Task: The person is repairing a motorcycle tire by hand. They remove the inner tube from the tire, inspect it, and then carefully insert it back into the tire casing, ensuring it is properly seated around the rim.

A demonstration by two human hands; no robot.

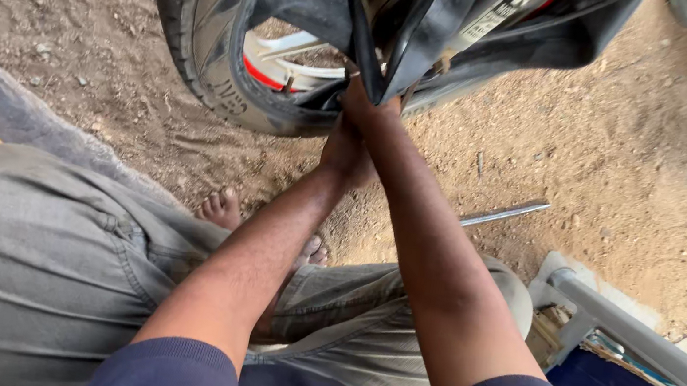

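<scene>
Head view: a motorcycle tyre [205, 30] is seen standing upright on the dirt ground [618, 151], its tread curving down the left of the frame and its lowest part lying just ahead of the seated person's knees. A black inner tube [333, 12] is drawn out of the tyre's open side, its slack folds draped across the white wheel rim [291, 56] with its red stripe and running up and to the right (the long axis of the loose rubber slants from lower left to upper right).

Both forearms are stretched forward and converge at the bottom of the tyre. The right hand [366, 108] is the farther one: it is pushed up against the lower fold of the tube where it meets the tyre bead, and its fingers are hidden under the rubber, so how far they are closed cannot be told. The left hand [345, 154] lies just below and behind it, touching the right wrist, curled shut (what, if anything, is gripped inside it cannot be made out). The tube thus lies directly above and ahead of both hands, the right being nearer to it.

A metal rod [503, 214] is lying on the ground to the right of the arms, apart from them. A bare foot [223, 207] is visible beneath the left forearm.
</scene>
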